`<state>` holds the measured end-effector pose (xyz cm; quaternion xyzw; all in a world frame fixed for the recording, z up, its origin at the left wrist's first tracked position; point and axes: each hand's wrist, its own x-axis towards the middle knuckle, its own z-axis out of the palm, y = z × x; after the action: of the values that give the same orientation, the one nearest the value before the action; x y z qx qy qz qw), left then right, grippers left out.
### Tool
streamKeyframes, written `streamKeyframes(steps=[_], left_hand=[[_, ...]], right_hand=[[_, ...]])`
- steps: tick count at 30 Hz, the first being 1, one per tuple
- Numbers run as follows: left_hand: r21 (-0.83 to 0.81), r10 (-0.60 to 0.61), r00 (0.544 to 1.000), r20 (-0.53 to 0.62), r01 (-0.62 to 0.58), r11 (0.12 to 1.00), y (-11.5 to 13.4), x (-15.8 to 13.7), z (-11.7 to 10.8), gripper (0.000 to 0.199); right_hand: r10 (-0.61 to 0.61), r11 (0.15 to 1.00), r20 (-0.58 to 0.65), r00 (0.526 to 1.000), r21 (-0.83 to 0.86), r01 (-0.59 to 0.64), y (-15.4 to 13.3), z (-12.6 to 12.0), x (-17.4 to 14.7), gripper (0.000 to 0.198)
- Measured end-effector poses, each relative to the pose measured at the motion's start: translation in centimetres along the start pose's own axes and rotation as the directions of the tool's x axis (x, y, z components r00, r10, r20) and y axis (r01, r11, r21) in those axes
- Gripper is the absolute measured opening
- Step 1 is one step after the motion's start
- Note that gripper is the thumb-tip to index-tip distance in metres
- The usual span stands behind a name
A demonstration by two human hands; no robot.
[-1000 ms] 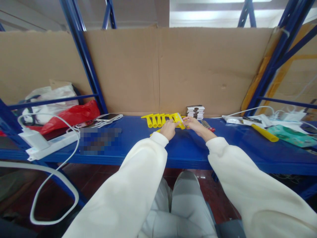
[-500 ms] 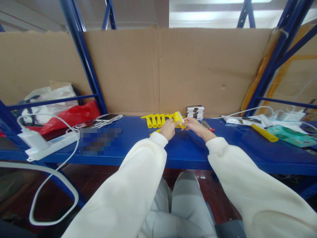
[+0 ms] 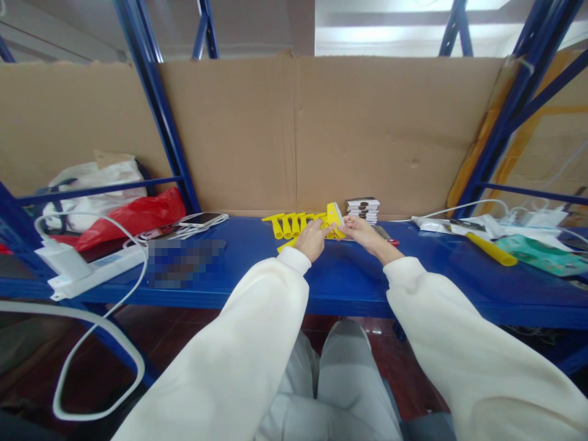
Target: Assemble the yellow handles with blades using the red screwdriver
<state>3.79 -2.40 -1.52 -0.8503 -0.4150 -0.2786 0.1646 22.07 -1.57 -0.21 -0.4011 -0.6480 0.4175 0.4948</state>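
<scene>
The yellow tool (image 3: 332, 214) stands more upright than a second ago, over the bench (image 3: 257, 260); the left hand (image 3: 312, 239) holds it in its fingers; the right hand (image 3: 362, 231) has fingers at its pale edge (image 3: 339, 214), grip unclear.

The tool (image 3: 333, 214) is bright yellow with a whitish edge, matching the row of yellow pieces (image 3: 287, 227) on the deep blue tabletop (image 3: 349, 277). The stacked packs (image 3: 362, 208) mix white and black. The cardboard (image 3: 390, 135) is plain tan, the sleeves (image 3: 261, 312) cream, the trousers (image 3: 349, 367) grey, the plastic bag (image 3: 133, 218) red.
</scene>
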Motion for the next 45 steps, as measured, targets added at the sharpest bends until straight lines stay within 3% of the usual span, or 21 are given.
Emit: streamKeyframes(steps=[6, 19, 45], left_hand=[[-0.017, 0.004, 0.999, -0.053, -0.005, 1.000, -0.1, -0.1, 0.1, 0.051], [-0.199, -0.027, 0.983, -0.183, -0.010, 0.980, -1.2, 0.4, 1.4, 0.035], [-0.212, -0.010, 0.981, -0.196, -0.032, 0.977, -1.6, 0.4, 1.8, 0.035]], right_hand=[[-0.081, 0.996, 0.038, 0.996, -0.032, 0.082, -0.2, -0.2, -0.2, 0.030], [-0.070, 0.997, 0.127, 0.989, -0.030, 0.074, -0.6, -1.0, -0.6, 0.027], [-0.106, 0.992, 0.106, 0.989, -0.055, 0.113, -0.7, -0.6, -0.6, 0.024]])
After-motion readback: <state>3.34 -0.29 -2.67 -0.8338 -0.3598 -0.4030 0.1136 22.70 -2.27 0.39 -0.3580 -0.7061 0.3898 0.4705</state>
